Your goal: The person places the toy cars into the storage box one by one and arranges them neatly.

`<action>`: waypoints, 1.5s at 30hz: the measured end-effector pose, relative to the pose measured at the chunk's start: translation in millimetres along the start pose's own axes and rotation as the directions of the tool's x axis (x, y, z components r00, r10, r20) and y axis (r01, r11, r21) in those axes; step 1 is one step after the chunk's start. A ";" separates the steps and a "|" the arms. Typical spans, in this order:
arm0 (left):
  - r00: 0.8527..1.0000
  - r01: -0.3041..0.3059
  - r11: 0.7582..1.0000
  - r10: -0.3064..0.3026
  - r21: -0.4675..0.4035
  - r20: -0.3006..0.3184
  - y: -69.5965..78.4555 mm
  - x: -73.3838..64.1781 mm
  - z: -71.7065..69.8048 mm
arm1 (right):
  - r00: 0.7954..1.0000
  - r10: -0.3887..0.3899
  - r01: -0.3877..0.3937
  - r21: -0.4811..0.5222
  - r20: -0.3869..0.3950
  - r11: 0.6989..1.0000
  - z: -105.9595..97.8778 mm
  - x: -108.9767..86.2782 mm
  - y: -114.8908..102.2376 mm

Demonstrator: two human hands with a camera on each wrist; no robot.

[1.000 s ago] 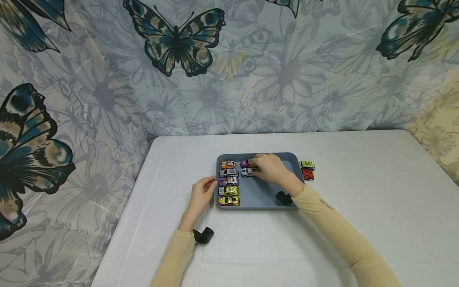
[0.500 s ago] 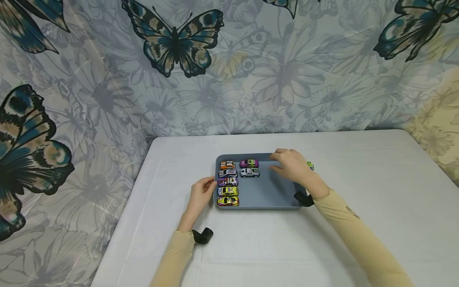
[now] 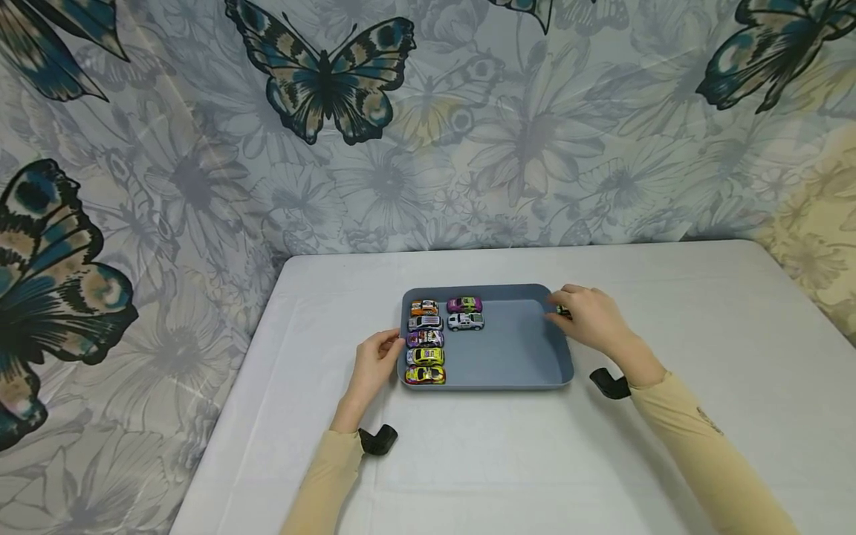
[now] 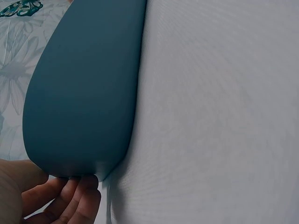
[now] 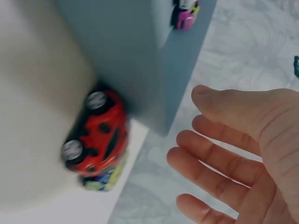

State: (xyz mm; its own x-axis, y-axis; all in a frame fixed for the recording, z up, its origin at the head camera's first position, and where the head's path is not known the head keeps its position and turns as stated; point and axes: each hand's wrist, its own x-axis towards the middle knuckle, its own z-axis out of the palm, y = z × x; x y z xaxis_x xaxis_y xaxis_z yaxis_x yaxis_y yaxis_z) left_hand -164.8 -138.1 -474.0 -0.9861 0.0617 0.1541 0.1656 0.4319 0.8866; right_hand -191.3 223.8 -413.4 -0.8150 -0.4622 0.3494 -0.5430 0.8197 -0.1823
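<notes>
My left hand holds the left rim of a blue-grey tray; the left wrist view shows thumb and fingertips at its end wall. Over the tray's right edge, my right hand is spread, with nothing between thumb and fingers in the right wrist view. Just beyond those fingers, a red toy car sits against the outside of the tray, with a yellow-green toy car beside it. In the head view the hand covers the red one, and a bit of the yellow-green one shows between the fingers.
Several toy cars form a column along the tray's left side, including an orange one and a yellow one. A purple car and a silver car begin a second column. White cloth covers the table.
My right hand has left the silver car and moved right, past the tray's right edge to the cars outside. The left hand stays at the left rim.
</notes>
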 end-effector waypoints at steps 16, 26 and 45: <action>1.000 0.010 1.000 -0.010 -0.005 0.002 -0.7 0.4 -0.9 | 0.996 0.080 -0.079 -0.026 0.047 0.997 3.0 -21.5 18.3; 1.000 0.000 1.000 0.000 -0.001 0.001 -1.0 0.0 -0.9 | 0.993 0.097 -0.096 -0.020 0.070 0.995 7.6 -24.2 24.7; 1.000 -0.003 1.000 0.003 -0.007 0.000 -0.2 -0.8 -0.4 | 0.993 0.092 -0.091 -0.015 0.069 0.996 10.0 -27.4 25.5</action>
State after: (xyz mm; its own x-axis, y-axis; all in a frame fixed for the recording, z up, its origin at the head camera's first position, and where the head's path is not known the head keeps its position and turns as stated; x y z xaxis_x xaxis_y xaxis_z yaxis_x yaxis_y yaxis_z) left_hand -164.1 -138.6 -474.1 -0.9856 0.0630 0.1567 0.1686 0.4258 0.8890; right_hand -184.8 253.9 -436.8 -0.8734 -0.4073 0.2670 -0.4636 0.8633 -0.1994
